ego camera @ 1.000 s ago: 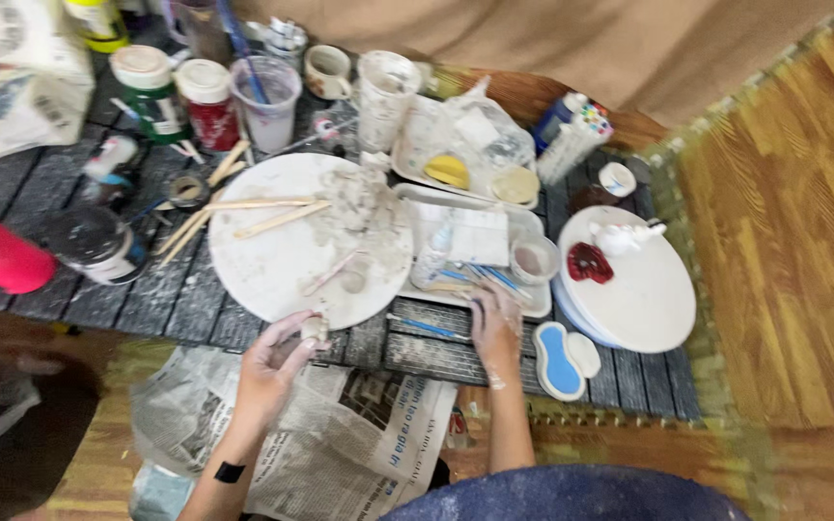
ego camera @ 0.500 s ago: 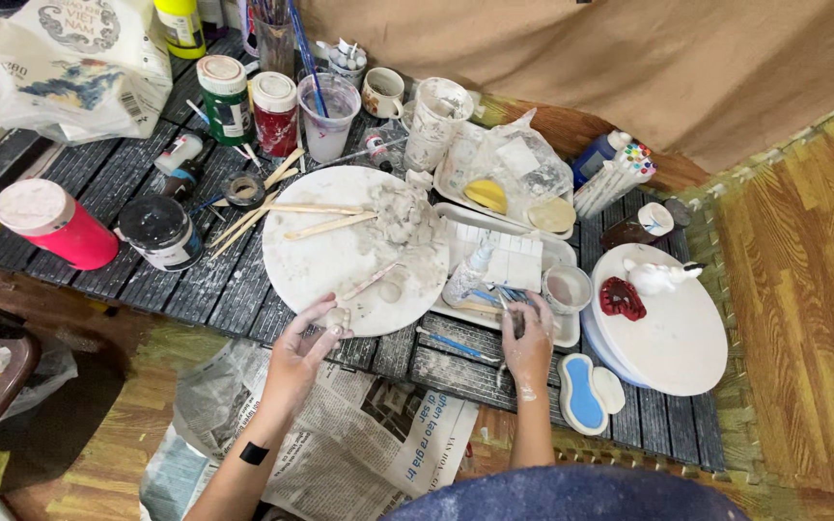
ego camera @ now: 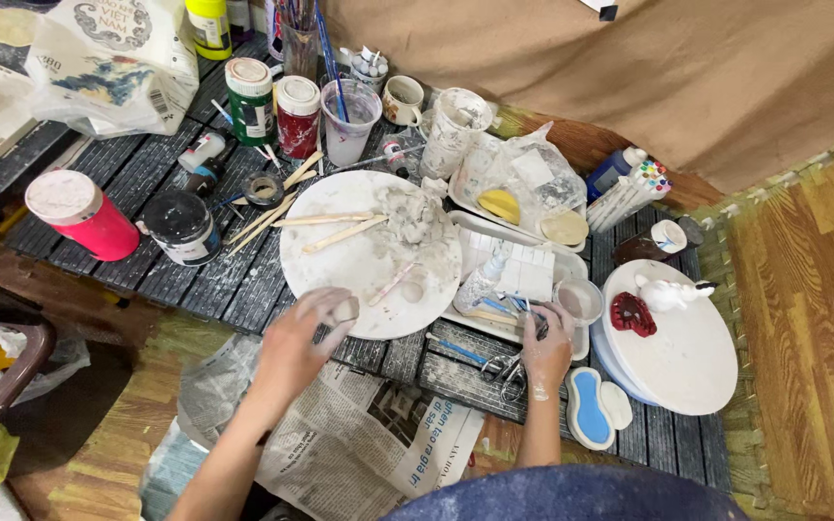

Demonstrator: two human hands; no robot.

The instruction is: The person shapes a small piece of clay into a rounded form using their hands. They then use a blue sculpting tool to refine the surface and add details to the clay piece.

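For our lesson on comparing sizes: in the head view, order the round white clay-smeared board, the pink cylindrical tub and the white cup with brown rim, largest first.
1. Round white clay-smeared board
2. Pink cylindrical tub
3. White cup with brown rim

The cup sits farther from the camera, but the gaps look too plain for that to change the order.

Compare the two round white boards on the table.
The left board is smeared grey and carries a clay lump and wooden sticks; the right board is clean, with a red piece and a white figure. The left hand is at the left board's edge; no hand touches the right board. Both are round and lie flat.
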